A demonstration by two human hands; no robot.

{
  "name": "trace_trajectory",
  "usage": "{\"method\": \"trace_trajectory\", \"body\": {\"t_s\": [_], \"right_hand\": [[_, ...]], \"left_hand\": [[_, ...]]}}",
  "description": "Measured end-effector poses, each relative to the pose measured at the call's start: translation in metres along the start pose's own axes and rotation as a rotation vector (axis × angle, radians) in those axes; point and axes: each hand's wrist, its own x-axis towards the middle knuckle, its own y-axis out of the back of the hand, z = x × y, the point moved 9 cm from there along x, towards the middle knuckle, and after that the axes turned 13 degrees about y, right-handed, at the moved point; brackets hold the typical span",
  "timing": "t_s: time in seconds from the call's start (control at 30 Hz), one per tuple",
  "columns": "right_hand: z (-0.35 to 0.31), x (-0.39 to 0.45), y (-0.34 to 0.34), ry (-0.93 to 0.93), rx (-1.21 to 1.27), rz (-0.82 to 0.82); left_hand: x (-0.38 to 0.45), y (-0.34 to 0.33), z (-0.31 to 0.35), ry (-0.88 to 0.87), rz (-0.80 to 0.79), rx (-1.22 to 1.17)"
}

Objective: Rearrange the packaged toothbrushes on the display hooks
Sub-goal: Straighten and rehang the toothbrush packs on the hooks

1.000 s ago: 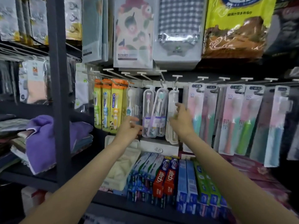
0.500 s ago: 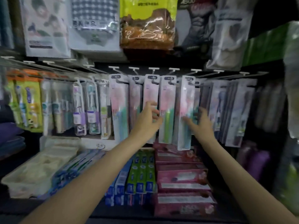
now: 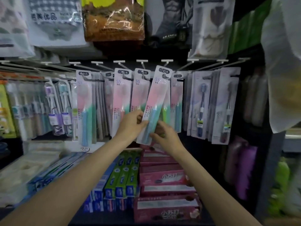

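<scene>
Toothbrush pack point(image 3: 154, 105) tilted off crowded hook row point(image 3: 143, 62); my left hand point(image 3: 132, 126) and right hand point(image 3: 164, 136) pinch its lower end; toothpaste boxes point(image 3: 162, 176) near below.

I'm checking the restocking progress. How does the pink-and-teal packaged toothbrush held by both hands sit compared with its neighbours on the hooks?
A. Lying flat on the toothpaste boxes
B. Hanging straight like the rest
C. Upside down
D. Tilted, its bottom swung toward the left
D: the pink-and-teal packaged toothbrush slants, top near the hooks and bottom to the left, pinched by the left hand and right hand, while neighbouring packs hang straight.
</scene>
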Motion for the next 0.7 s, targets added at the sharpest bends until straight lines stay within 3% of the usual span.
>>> {"method": "trace_trajectory", "body": {"t_s": [0.07, 0.2, 0.23, 0.33, 0.4, 0.53, 0.7], "right_hand": [[-0.002, 0.0, 0.017, 0.011, -0.072, 0.11], [0.016, -0.012, 0.088, -0.108, -0.147, 0.6], [0.029, -0.01, 0.096, -0.18, -0.181, 0.604], [0.07, 0.013, 0.082, -0.32, -0.262, 0.343], [0.083, 0.023, 0.073, -0.384, -0.206, 0.281], [0.098, 0.028, 0.066, -0.521, -0.114, 0.253], [0.084, 0.015, 0.068, -0.444, -0.107, 0.309]], "left_hand": [[0.001, -0.002, -0.003, -0.001, 0.016, 0.03], [0.004, -0.004, -0.003, -0.022, 0.021, 0.072], [0.005, -0.004, -0.003, -0.033, 0.025, 0.074], [0.005, -0.005, -0.004, -0.06, 0.04, 0.092], [0.006, -0.005, -0.004, -0.069, 0.046, 0.118], [0.006, -0.003, -0.004, -0.074, 0.044, 0.132], [0.007, -0.002, -0.005, -0.097, 0.049, 0.116]]}}
